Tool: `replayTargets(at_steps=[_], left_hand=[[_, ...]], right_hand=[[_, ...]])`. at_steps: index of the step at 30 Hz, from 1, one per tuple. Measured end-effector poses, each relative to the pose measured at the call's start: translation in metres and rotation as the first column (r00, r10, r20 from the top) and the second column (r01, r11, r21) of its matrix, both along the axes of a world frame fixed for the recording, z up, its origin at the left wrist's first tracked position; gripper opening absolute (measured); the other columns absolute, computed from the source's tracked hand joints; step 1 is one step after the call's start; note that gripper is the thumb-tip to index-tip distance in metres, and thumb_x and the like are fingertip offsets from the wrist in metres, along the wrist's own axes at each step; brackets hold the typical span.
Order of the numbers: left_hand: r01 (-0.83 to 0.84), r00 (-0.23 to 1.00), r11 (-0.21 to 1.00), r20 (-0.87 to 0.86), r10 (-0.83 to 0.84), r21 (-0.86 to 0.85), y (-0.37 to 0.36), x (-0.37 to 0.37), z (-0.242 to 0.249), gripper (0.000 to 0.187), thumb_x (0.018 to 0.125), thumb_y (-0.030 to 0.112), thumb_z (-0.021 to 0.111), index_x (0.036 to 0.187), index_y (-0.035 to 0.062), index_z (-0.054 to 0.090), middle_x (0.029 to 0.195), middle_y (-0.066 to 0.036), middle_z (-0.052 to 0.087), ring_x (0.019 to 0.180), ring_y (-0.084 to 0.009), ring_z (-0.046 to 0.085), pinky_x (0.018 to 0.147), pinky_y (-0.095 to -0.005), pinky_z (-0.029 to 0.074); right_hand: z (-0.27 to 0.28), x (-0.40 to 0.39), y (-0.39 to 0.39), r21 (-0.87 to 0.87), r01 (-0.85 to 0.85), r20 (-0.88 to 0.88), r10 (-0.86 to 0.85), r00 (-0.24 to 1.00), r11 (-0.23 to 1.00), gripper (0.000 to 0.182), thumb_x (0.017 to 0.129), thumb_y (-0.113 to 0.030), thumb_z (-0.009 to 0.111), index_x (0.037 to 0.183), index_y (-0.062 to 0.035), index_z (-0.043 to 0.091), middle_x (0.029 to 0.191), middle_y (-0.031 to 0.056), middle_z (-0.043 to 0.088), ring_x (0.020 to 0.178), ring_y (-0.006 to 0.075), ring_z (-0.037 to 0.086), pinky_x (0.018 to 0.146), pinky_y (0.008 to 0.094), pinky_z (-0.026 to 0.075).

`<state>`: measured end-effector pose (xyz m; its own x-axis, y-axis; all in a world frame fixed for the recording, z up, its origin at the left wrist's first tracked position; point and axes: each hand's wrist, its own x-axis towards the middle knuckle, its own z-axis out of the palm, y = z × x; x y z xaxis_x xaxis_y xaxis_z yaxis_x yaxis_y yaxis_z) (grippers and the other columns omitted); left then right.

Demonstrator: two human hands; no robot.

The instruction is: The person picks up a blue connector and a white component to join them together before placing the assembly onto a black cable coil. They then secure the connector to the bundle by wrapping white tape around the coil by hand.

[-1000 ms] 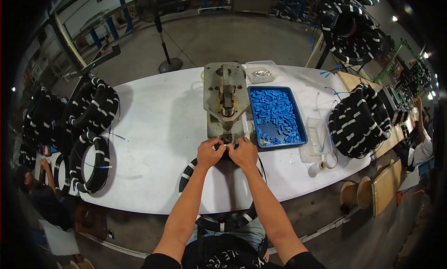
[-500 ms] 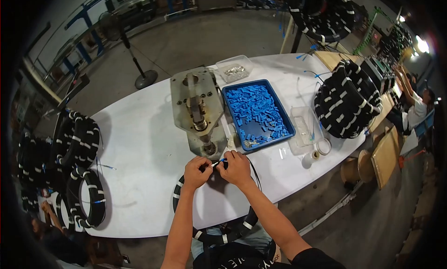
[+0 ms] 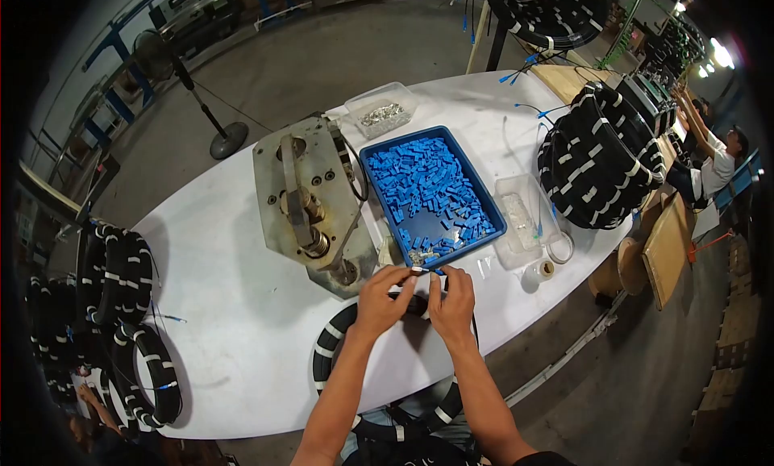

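My left hand (image 3: 385, 303) is closed in a pinch on a thin black cable's white-tipped end (image 3: 417, 270), near the front rim of the blue tray. Beside it, my right hand (image 3: 453, 305) pinches a small blue connector (image 3: 439, 272) on the same line; the fingers partly hide both pieces. Below the hands a coil of black cable (image 3: 329, 341) bound with white tape leans over the table's front edge, against the person's body. Many blue connector pieces (image 3: 423, 172) fill the blue tray (image 3: 481, 193) just beyond the fingers.
A metal hand press (image 3: 274, 172) stands left of the tray. Clear plastic boxes (image 3: 379, 121) (image 3: 516, 224), a tape roll (image 3: 538, 272) and stacked cable coils (image 3: 601, 156) are around it. More coils (image 3: 149, 377) lie at left. Another person (image 3: 713, 164) sits far right.
Both hands have moved right, from in front of the press to the tray's front edge, carrying the cable end. The coil has shifted slightly right, and the camera view has turned.
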<state>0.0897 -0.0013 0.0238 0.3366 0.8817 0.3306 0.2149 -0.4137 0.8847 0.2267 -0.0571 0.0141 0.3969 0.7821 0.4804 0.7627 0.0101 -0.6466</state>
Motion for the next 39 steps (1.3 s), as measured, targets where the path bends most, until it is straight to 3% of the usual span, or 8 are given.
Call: replayTargets(at_steps=[4,7,13,19,26,34,38,39], left_hand=[[0.049,0.993,0.997,0.113,-0.042,-0.055,0.001,0.030,0.016,0.024,0.087,0.006,0.066,0.111,0.0012,0.071,0.100,-0.011,0.067,0.087,-0.0180,0.063,0.076,-0.0281,0.049],[0.127,0.978,0.992,0.162,-0.129,0.020,0.009,0.038,0.005,0.023,0.089,0.005,0.065,0.111,0.0001,0.070,0.101,-0.011,0.067,0.089,-0.0187,0.064,0.078,-0.0288,0.049],[0.198,0.973,0.980,0.127,-0.192,-0.033,0.014,0.040,-0.011,0.022,0.093,0.006,0.061,0.111,-0.0041,0.068,0.103,-0.012,0.067,0.092,-0.0198,0.064,0.081,-0.0299,0.050],[0.211,0.967,0.975,0.163,-0.198,-0.068,0.013,0.031,-0.008,0.025,0.093,0.009,0.061,0.112,-0.0056,0.067,0.105,-0.013,0.068,0.089,-0.0192,0.063,0.081,-0.0298,0.050],[0.227,0.965,0.964,0.170,-0.202,-0.141,0.017,0.030,-0.003,0.024,0.090,0.009,0.064,0.108,-0.0047,0.069,0.100,-0.013,0.069,0.088,-0.0175,0.064,0.078,-0.0277,0.050],[0.033,0.985,0.983,0.172,-0.002,-0.179,0.018,0.035,-0.010,0.015,0.091,0.006,0.063,0.094,-0.0058,0.071,0.087,-0.012,0.071,0.079,-0.0178,0.067,0.075,-0.0279,0.051],[-0.065,0.987,0.988,0.139,0.085,-0.143,0.011,0.042,-0.012,0.014,0.093,0.006,0.063,0.099,-0.0043,0.070,0.087,-0.011,0.072,0.078,-0.0150,0.067,0.072,-0.0267,0.052],[-0.096,0.982,0.985,0.147,0.117,-0.140,0.011,0.045,-0.011,0.015,0.092,0.006,0.064,0.102,-0.0038,0.069,0.088,-0.010,0.072,0.077,-0.0142,0.067,0.071,-0.0257,0.052]], right_hand=[[-0.004,0.001,0.001,-0.031,-0.019,-0.142,0.015,0.990,0.999,0.013,0.092,-0.008,0.058,0.097,0.0037,0.059,0.085,0.0201,0.060,0.079,0.0391,0.057,0.070,0.0464,0.045],[-0.004,0.001,0.005,-0.008,-0.032,-0.252,0.029,0.967,0.999,0.015,0.096,-0.010,0.055,0.096,0.0036,0.060,0.087,0.0229,0.063,0.080,0.0412,0.060,0.068,0.0475,0.046],[0.002,-0.006,0.004,-0.131,-0.029,-0.447,-0.033,0.894,0.991,0.019,0.097,-0.016,0.059,0.090,0.0019,0.060,0.076,0.0210,0.063,0.067,0.0384,0.062,0.059,0.0425,0.047],[0.003,-0.002,0.007,-0.139,-0.062,-0.489,-0.014,0.872,0.988,0.028,0.096,-0.020,0.063,0.080,0.0016,0.057,0.062,0.0180,0.057,0.053,0.0315,0.054,0.052,0.0377,0.042],[0.002,0.000,0.008,-0.223,-0.087,-0.560,-0.055,0.827,0.971,0.031,0.096,-0.022,0.062,0.076,0.0010,0.054,0.059,0.0185,0.053,0.051,0.0325,0.052,0.049,0.0397,0.039],[0.012,-0.003,0.012,-0.191,-0.134,-0.555,0.006,0.832,0.973,0.021,0.097,-0.018,0.059,0.093,0.0015,0.063,0.077,0.0208,0.064,0.069,0.0400,0.061,0.061,0.0413,0.048],[0.013,-0.005,0.014,-0.189,-0.124,-0.496,0.014,0.868,0.974,0.019,0.098,-0.016,0.057,0.098,0.0013,0.064,0.082,0.0211,0.065,0.072,0.0393,0.063,0.063,0.0408,0.049],[0.014,-0.005,0.015,-0.173,-0.116,-0.490,0.017,0.872,0.978,0.017,0.098,-0.014,0.057,0.097,0.0024,0.063,0.080,0.0211,0.066,0.067,0.0334,0.063,0.060,0.0380,0.048]])
